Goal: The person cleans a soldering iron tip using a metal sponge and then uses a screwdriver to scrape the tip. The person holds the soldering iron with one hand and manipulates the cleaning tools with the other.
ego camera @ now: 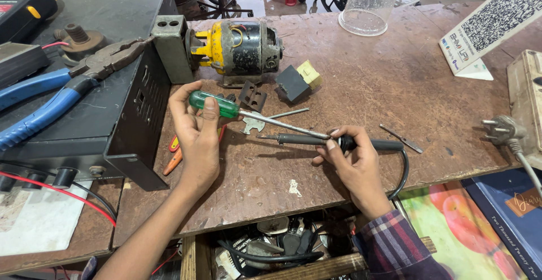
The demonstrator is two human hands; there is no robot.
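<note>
My left hand (197, 130) grips the green handle of a screwdriver (214, 104), whose steel shaft slants right and down. Its tip meets a black soldering iron (299, 140) lying across the brown workbench (367, 88). My right hand (353, 158) holds that iron at its collar, fingers pinched where the screwdriver tip touches. The iron's black cord (403, 173) loops off the bench's front edge. A yellow and black electric motor (240, 47) sits just beyond the hands.
A black metal box (121, 122) at the left carries blue-handled pliers (51, 96). Small black and yellow parts (299, 79), tweezers (401, 139), a clear jar (367, 3), a card stand (491, 23) and a plug (502, 128) lie around. An open drawer of cables (276, 246) is below.
</note>
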